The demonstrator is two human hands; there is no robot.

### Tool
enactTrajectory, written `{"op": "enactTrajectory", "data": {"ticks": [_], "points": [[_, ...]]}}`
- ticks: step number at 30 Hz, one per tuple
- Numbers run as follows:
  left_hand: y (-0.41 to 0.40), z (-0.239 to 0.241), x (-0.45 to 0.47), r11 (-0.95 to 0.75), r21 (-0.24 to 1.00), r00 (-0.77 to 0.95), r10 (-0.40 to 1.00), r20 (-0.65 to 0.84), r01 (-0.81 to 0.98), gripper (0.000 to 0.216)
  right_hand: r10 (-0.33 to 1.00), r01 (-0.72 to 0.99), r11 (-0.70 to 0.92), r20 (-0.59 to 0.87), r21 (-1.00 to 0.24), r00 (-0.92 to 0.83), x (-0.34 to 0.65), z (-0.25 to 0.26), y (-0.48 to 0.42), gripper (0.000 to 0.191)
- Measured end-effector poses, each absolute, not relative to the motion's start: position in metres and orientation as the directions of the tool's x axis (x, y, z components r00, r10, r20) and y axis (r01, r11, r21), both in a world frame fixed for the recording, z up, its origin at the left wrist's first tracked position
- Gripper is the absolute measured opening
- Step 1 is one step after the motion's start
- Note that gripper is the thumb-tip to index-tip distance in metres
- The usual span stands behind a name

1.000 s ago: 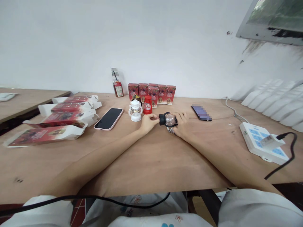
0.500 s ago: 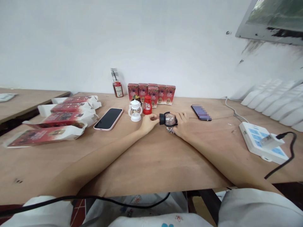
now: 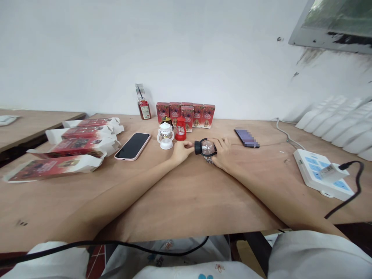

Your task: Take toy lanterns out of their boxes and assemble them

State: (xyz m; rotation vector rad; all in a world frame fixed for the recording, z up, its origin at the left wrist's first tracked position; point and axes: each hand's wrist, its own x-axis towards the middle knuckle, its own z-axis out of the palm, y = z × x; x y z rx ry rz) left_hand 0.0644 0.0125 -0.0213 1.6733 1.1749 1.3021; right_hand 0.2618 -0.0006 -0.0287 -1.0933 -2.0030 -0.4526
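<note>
A small black lantern with a clear globe lies on its side above the table, its base facing left. My right hand wraps round its top end. My left hand is closed in a pinch right at the lantern's base; whatever lies between the fingertips is too small to make out. Several small silvery round pieces lie on the table just below the globe, partly hidden by my right hand. Left of my hands stand a white lantern and a red lantern, with a dark gold-topped lantern behind.
Several red boxes stand against the wall beside a bottle. Opened red cartons lie at left near a pink-edged phone. Another phone and a power strip are at right. A black cable crosses near my lap.
My hands and the black lantern have barely shifted. The left fingers stay pinched at the base, and the right hand keeps its hold.
</note>
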Motion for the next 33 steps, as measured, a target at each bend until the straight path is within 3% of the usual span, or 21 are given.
{"op": "enactTrajectory", "data": {"ticks": [33], "points": [[0.0103, -0.0186, 0.064, -0.354, 0.892, 0.05, 0.934, 0.354, 0.281, 0.01, 0.604, 0.838, 0.538, 0.734, -0.087, -0.311, 0.26, -0.0223, -0.0058, 0.052]]}}
